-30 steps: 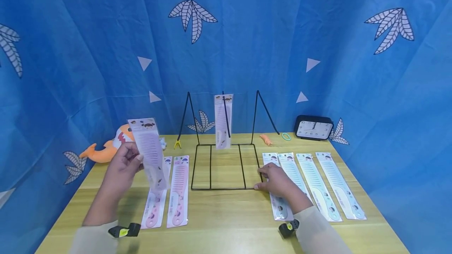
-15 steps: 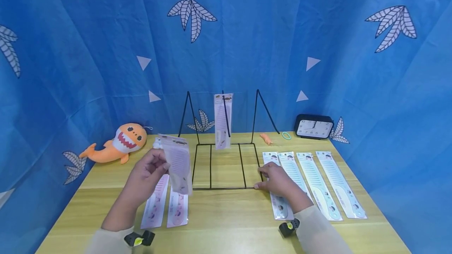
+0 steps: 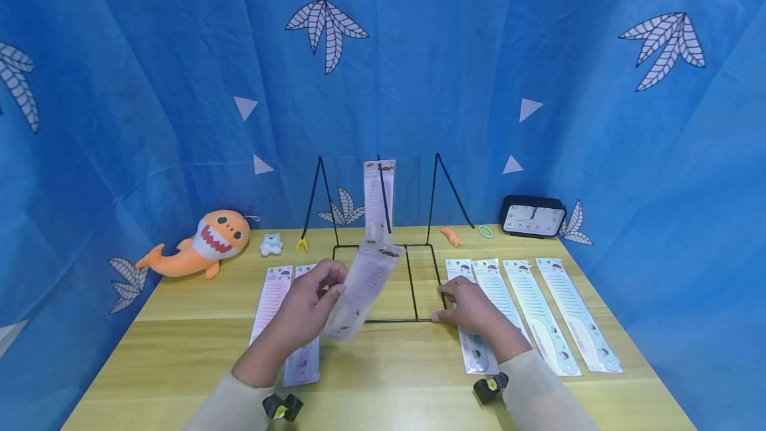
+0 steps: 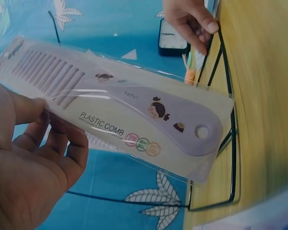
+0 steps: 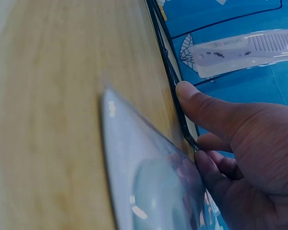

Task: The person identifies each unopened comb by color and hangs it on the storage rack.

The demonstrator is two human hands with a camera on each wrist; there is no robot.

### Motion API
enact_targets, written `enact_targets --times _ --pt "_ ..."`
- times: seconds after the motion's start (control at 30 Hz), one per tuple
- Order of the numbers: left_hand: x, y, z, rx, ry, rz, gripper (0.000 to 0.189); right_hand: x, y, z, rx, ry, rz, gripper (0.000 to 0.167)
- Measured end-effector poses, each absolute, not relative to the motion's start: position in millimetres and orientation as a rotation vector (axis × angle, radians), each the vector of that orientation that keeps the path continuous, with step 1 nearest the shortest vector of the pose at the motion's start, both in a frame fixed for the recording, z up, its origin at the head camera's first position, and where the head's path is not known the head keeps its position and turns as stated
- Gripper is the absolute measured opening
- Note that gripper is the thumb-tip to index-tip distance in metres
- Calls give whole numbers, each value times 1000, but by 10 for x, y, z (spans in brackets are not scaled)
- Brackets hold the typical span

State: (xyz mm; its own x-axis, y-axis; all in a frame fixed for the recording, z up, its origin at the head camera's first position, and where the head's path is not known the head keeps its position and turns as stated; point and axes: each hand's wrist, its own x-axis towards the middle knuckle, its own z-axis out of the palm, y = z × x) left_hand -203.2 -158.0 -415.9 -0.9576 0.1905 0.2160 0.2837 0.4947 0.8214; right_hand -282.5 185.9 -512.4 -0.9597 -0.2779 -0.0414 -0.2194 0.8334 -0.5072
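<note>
My left hand [image 3: 312, 299] pinches a purple comb in a clear packet [image 3: 366, 285] by its edge. The packet is tilted above the front of the black wire rack [image 3: 413, 281]. In the left wrist view, the comb [image 4: 149, 103] shows its handle hole and the print "PLASTIC COMB". My right hand [image 3: 469, 308] holds the rack's front right corner; in the right wrist view, its thumb [image 5: 194, 96] lies against the wire. Another packaged purple comb [image 3: 377, 195] hangs on the rack's middle hook. The outer two hooks carry no comb.
Pink packaged combs [image 3: 304, 358] lie left of the rack, partly behind my left arm. Several green ones [image 3: 532, 318] lie right. Along the back are an orange shark plush [image 3: 215, 238], a white bear figure [image 3: 271, 245], a small orange figure [image 3: 451, 237], a teal ring [image 3: 485, 231] and a clock [image 3: 532, 216].
My left hand has carried the purple comb rightward from above the pink combs to the front of the rack, tilting it. The right hand has stayed on the rack corner.
</note>
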Motion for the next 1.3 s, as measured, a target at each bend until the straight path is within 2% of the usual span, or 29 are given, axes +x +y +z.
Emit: enact_targets --times 0.9,1.3 --pt "-2194 -1316 -4167 -354 -2551 -1511 16 -2826 1859 -5113 -376 2890 -792 73" --pt "-2493 -1138 -4053 -209 -2464 -1532 20 -2834 1863 -5133 -367 2881 -789 74"
